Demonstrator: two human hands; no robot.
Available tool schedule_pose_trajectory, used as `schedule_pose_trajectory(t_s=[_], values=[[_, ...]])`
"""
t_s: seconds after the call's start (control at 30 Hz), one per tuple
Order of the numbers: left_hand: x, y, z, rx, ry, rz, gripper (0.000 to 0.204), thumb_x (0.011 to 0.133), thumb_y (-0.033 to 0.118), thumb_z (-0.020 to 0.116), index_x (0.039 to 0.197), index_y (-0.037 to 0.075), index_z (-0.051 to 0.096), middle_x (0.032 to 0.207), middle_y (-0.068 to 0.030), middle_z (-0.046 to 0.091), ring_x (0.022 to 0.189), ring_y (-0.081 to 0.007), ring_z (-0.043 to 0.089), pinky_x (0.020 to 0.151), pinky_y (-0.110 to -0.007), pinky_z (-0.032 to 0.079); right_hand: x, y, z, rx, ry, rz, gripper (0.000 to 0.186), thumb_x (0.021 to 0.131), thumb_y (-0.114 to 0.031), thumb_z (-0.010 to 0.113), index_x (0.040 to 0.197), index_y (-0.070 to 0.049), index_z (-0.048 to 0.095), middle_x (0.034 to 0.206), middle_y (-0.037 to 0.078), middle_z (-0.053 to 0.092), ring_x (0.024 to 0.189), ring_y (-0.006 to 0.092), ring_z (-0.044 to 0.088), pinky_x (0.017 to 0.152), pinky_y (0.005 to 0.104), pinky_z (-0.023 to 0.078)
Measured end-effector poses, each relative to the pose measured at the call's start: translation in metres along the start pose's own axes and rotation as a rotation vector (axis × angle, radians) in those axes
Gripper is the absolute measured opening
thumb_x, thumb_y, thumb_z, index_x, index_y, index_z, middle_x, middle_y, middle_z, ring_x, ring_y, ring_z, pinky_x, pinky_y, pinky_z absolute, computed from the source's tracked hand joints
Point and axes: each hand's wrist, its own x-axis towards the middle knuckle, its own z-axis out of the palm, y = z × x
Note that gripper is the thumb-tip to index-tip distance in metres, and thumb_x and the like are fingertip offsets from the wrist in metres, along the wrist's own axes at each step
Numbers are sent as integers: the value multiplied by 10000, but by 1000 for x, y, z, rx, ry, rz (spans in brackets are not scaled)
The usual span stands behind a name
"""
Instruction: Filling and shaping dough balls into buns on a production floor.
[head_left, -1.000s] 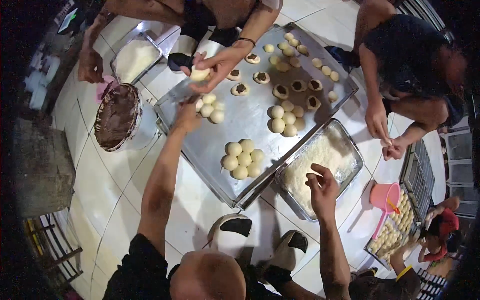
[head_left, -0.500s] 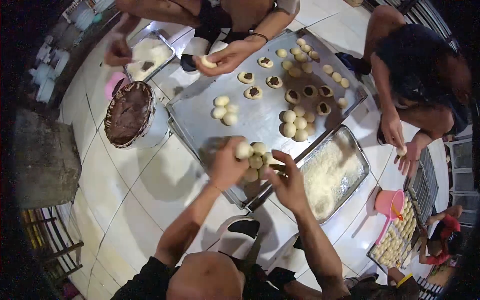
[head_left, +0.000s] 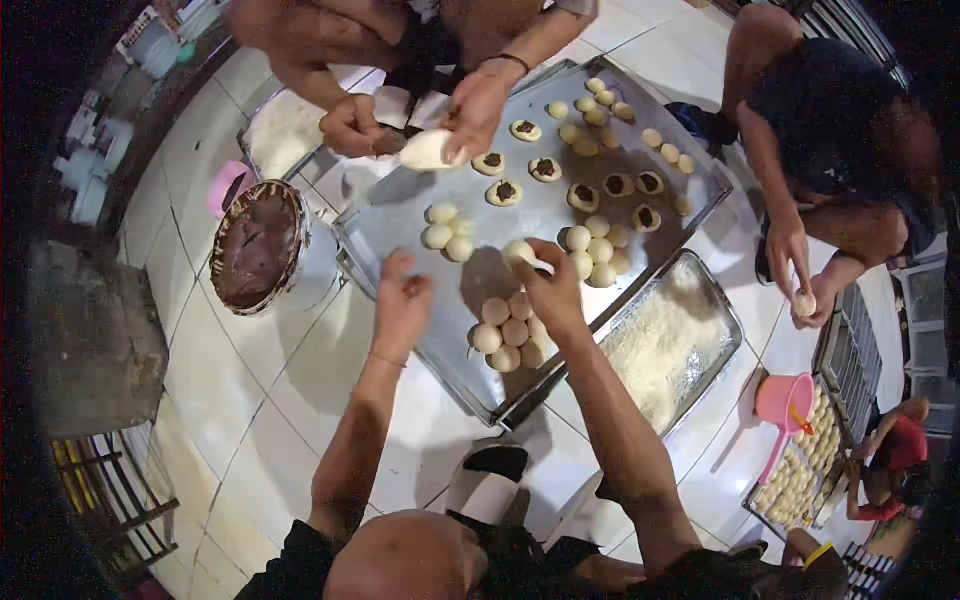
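My left hand [head_left: 403,305], slightly blurred, is raised over the left part of the metal tray [head_left: 420,360], fingers apart and apparently empty. My right hand [head_left: 552,290] grips a pale dough ball [head_left: 518,255] near the tray's middle. Below it sits a cluster of several dough balls [head_left: 505,335], with two more clusters [head_left: 445,230] [head_left: 598,245] farther up. Flattened rounds topped with dark filling [head_left: 545,168] lie toward the far side.
A co-worker's hands [head_left: 475,115] hold flattened dough; another [head_left: 800,290] handles a ball. Around the tray stand a bucket of brown paste [head_left: 253,245], pans of pale flakes [head_left: 660,350] [head_left: 288,135], a pink pot [head_left: 783,400], a dough tray [head_left: 790,475] and a further person [head_left: 890,450].
My left hand has left the near cluster and moved up and left. My right hand has risen with a ball. The co-worker opposite now shows flattened dough and has moved the other hand inward.
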Motion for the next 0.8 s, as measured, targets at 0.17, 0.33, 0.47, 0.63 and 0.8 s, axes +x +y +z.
schedule_pose_trajectory(t_s=[0.17,0.33,0.47,0.63,0.8], values=[[17,11,19,112,44,87,506,824,-43,558,1318,15,461,1209,-139,545,806,-126,528,718,-209,457,65,33,44,-617,-97,-121,531,761,-322,703,1106,73,618,894,204,693,745,366,624,750,379,540],[22,30,33,423,-42,345,385,797,-21,581,1182,-15,589,1092,-133,621,858,-197,582,778,-281,482,64,59,9,-623,-52,-245,520,813,-239,674,1230,55,571,923,174,684,752,334,629,773,354,539],[68,40,68,716,-86,582,327,768,63,628,1084,-19,646,1022,-168,660,906,-311,614,851,-384,474,-4,20,-73,-184,86,-45,383,872,-67,629,1236,37,569,1082,133,659,825,180,615,758,297,523],[123,45,131,1468,-207,324,279,777,188,625,971,1,697,1003,-190,666,906,-345,627,785,-424,497,-86,29,-187,-389,436,70,281,885,-45,604,1153,37,617,1058,163,658,846,238,630,727,314,539],[150,10,166,1472,-112,167,179,815,183,637,921,56,706,1073,-185,644,938,-286,640,761,-409,532,-112,95,-231,-957,420,-262,253,837,-73,637,1076,6,616,1062,169,644,842,270,627,714,333,526]])
